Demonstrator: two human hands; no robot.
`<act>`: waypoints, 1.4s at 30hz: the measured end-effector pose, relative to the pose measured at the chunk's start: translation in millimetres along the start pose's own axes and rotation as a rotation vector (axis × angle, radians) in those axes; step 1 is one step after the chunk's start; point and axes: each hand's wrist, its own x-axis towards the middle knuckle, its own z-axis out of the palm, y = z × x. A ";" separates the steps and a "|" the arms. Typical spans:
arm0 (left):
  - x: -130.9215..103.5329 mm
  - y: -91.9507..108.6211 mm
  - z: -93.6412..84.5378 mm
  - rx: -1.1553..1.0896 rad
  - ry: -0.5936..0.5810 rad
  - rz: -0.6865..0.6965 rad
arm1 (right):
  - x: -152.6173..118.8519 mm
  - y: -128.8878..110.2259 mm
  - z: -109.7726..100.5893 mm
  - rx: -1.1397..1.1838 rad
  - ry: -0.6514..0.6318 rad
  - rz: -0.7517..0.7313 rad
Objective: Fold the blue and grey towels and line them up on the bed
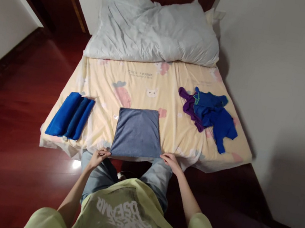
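A grey-blue towel (138,133) lies spread flat near the front edge of the bed, with a small white tag at its left side. My left hand (99,156) pinches its near left corner. At the near right corner, the fingers of my right hand (171,162) are closed on the same cloth. To the left rests a stack of blue folded or rolled cloths (71,115), side by side. On the right, a crumpled heap of blue cloths (214,115) lies together with a purple cloth (190,107).
A bed (102,81) with a yellow rabbit-print sheet stands before me. Across its head lies a bunched white quilt (158,32). A white wall (277,92) runs along the right side, and dark red wooden floor (16,113) extends on the left.
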 end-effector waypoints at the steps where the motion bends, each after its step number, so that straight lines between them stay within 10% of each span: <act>1: -2.8 -1.1 -2.8 0.005 -0.013 0.006 | 1.1 -0.4 -3.0 -0.038 -0.039 0.023; 7: 22.5 18.5 -34.5 0.164 -0.101 0.022 | 39.1 -34.4 -19.0 -0.300 -0.022 -0.074; 11: 98.9 62.6 -47.6 0.220 0.135 0.156 | 101.4 -96.0 -12.3 -0.419 0.274 -0.453; 15: 194.6 104.4 -38.0 0.349 0.149 0.353 | 176.8 -151.1 5.7 -0.698 0.197 -0.631; 20: 268.1 111.1 -23.5 0.587 0.049 0.340 | 240.0 -166.1 15.2 -0.962 0.044 -0.493; 42: 296.7 95.4 -35.1 0.641 0.008 0.213 | 289.2 -148.9 -20.0 -1.026 0.078 -0.499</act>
